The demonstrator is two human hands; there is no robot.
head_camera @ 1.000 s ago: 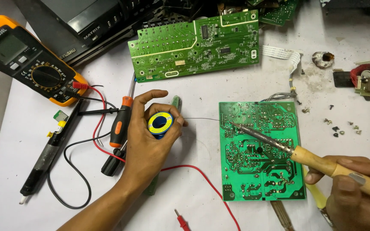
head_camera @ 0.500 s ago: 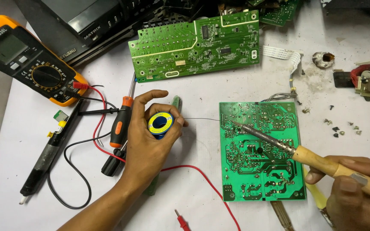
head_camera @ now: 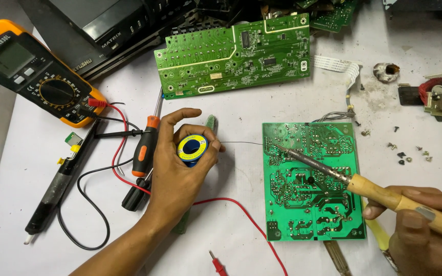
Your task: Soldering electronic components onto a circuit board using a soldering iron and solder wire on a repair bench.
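While the left hand [head_camera: 180, 174] gripped the solder spool [head_camera: 192, 148], its wire reached the green circuit board [head_camera: 310, 204], where the right hand [head_camera: 425, 225] clasped the soldering iron [head_camera: 364, 186]; joint unfinished, iron tip and wire meeting at the board's upper-left corner.

Very little differs from the earlier pictures. The tip of the soldering iron [head_camera: 328, 173], held in the right hand [head_camera: 425, 225], now sits a touch farther toward 10 o'clock on the green circuit board [head_camera: 310, 184], closer to that board's upper left corner, where the thin solder wire [head_camera: 241, 142] drawn from the solder spool [head_camera: 192, 148] in the left hand [head_camera: 180, 168] reaches it. The right hand's thumb and fingers show slightly more along the wooden handle at 4 o'clock.
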